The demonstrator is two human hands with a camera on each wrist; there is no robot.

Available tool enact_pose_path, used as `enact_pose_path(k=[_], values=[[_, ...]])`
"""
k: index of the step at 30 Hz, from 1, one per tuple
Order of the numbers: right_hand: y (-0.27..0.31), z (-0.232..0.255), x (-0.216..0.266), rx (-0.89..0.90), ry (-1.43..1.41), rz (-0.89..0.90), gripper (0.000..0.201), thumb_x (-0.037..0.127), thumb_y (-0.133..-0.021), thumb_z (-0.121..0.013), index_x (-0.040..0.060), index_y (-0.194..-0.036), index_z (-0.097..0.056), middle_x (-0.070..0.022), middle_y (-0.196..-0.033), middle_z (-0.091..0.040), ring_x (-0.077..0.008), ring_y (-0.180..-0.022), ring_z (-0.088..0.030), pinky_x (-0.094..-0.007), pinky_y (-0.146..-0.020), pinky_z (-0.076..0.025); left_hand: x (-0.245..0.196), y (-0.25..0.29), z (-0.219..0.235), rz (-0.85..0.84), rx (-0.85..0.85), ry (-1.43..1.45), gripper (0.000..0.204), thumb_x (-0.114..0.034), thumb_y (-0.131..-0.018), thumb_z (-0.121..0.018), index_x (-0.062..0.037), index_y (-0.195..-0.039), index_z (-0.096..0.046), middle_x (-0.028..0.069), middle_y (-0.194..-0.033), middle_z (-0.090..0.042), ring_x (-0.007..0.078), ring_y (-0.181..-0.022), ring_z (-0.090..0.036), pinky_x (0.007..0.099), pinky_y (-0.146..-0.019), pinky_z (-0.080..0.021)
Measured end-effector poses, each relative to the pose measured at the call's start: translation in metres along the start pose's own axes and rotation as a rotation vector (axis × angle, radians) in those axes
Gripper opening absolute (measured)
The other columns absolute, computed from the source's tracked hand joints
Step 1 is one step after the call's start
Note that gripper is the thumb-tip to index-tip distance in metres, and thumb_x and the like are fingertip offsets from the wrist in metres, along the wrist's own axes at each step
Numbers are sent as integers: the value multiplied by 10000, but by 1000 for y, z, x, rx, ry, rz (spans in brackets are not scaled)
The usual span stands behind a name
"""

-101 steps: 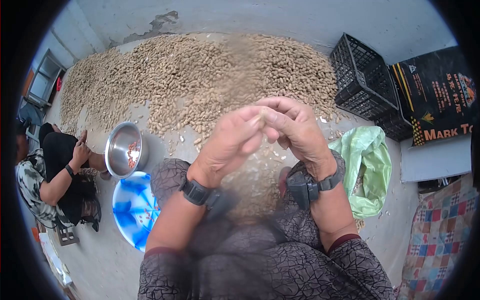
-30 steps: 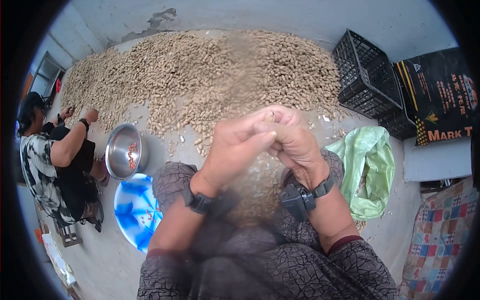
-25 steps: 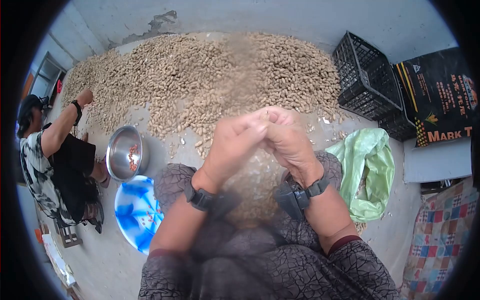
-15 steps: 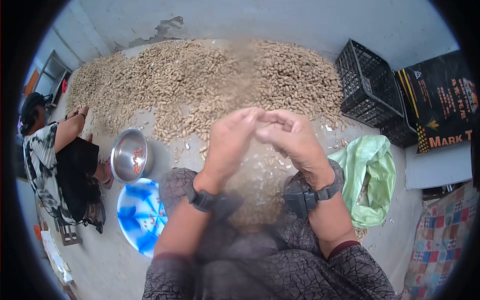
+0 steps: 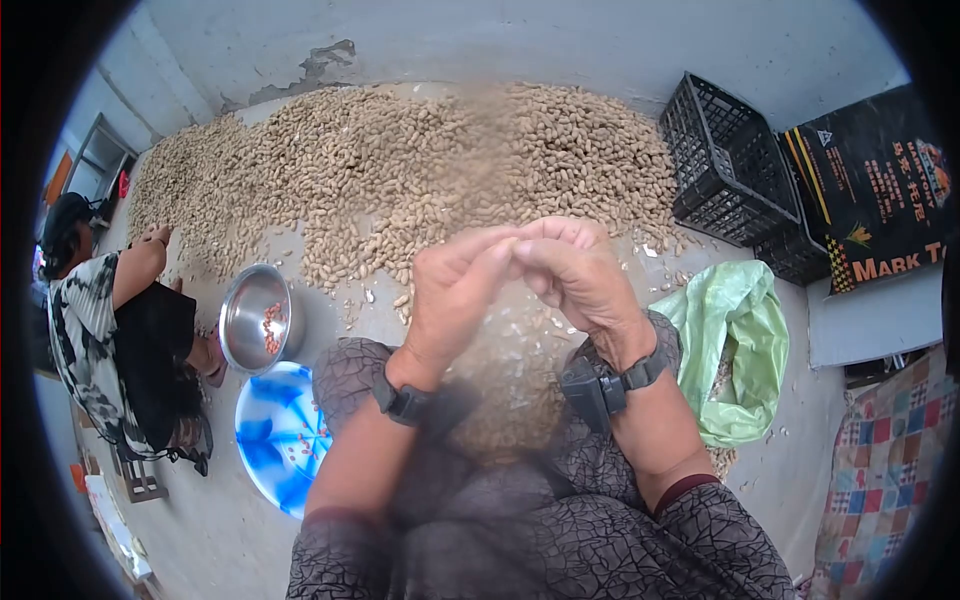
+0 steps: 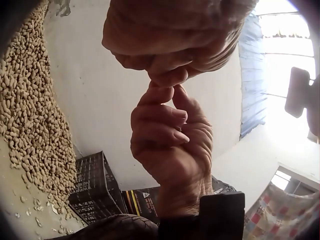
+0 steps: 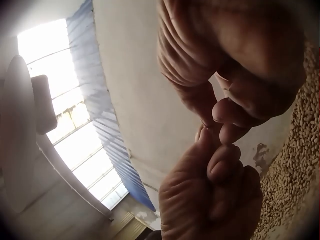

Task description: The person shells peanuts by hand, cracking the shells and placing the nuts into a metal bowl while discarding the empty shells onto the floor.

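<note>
In front of my chest, the left hand (image 5: 452, 290) and right hand (image 5: 585, 280) meet tip to tip. Thumb and forefinger of each pinch at the same spot, around a peanut that the fingertips hide. The wrist views show the right hand (image 6: 172, 145) and left hand (image 7: 210, 192) from below, the other fingers curled inward. Beyond them a broad heap of unshelled peanuts (image 5: 390, 180) spreads along the wall. Broken shells (image 5: 520, 370) lie blurred on the floor between my knees.
Left of my knee stand a blue-and-white basin (image 5: 268, 440) and a steel bowl (image 5: 240, 320), both with some shelled peanuts. A green sack (image 5: 740, 350) and black crates (image 5: 735, 165) are on the right. Another person (image 5: 110, 320) sits at far left.
A peanut showed between my fingers a second ago; now fingertips cover it. Half a second ago my hands were slightly apart; they have come together again. The other person has lowered an arm.
</note>
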State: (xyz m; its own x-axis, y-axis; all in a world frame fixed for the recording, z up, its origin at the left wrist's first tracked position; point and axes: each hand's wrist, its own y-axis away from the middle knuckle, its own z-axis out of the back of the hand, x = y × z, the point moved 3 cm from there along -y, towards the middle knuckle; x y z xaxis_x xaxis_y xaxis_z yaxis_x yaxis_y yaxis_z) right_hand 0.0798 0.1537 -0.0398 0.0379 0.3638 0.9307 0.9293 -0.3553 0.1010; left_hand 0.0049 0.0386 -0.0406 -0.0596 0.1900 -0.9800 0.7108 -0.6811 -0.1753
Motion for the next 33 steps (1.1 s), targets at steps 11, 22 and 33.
enact_pose_path(k=[11, 22, 33], values=[[-9, 12, -21, 40, -194, -214, 95, 47, -733, -490, 1, -699, -565, -58, -625, -545, -91, -466, -476, -196, -365, -327, 22, 6, -13, -272, 18, -514, 158, -14, -901, -420, 35, -859, -564, 63, -720, -629, 102, -587, -596, 228, -521, -464], [-5, 4, -22, 38, -94, -223, 133, 76, -751, -495, 45, -624, -519, -28, -570, -486, -87, -449, -441, -214, -363, -298, 26, 12, -13, -351, -59, -771, 146, -6, -879, -424, 6, -774, -525, 71, -618, -607, 156, -535, -616, 271, -502, -470], [-3, 2, -25, -13, -124, -119, 70, 105, -793, -566, 39, -768, -572, 11, -654, -520, -48, -487, -443, -181, -393, -324, 27, 1, -8, -275, -108, -452, 219, -84, -949, -364, 18, -912, -554, 44, -660, -559, 87, -584, -533, 248, -523, -429]])
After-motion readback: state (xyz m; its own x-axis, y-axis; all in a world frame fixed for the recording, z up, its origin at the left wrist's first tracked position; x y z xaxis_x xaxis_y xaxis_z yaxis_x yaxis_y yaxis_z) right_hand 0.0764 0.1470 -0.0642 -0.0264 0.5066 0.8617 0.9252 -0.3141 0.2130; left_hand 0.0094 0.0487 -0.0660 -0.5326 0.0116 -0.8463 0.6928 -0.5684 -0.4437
